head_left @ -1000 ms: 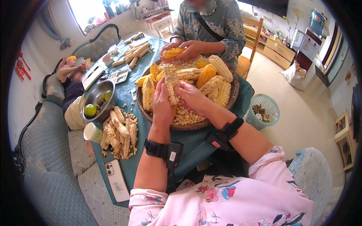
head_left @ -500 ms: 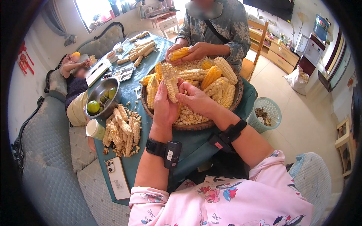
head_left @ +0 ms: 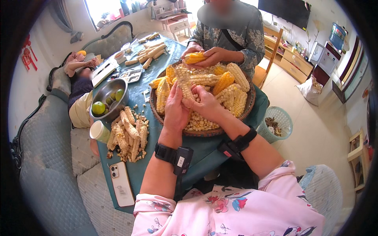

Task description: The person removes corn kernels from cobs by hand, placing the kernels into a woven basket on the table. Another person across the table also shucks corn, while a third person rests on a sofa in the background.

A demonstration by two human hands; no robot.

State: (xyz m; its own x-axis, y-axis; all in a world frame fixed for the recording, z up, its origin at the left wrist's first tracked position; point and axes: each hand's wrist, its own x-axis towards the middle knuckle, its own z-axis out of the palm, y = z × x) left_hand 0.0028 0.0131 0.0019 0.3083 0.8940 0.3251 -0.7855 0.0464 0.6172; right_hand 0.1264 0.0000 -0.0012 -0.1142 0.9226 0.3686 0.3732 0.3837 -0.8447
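Observation:
A pale, partly stripped corn cob stands tilted over a round woven basket. My left hand is wrapped round its lower part. From the other side my right hand presses its thumb and fingers against the same cob near its base. Loose kernels fill the basket's near side under my hands. Whole yellow and white ears, such as a yellow ear, lie heaped behind and to the right. Across the basket, another person's hands hold a yellow corn ear.
Left of the basket lie a pile of bare cobs, a steel bowl with green fruit, a paper cup and a phone. More cobs rest at the table's far end. A plastic waste basket stands on the floor at right.
My right hand has shifted slightly along the cob, its fingers now closer to my left hand. The whole view has tilted a little.

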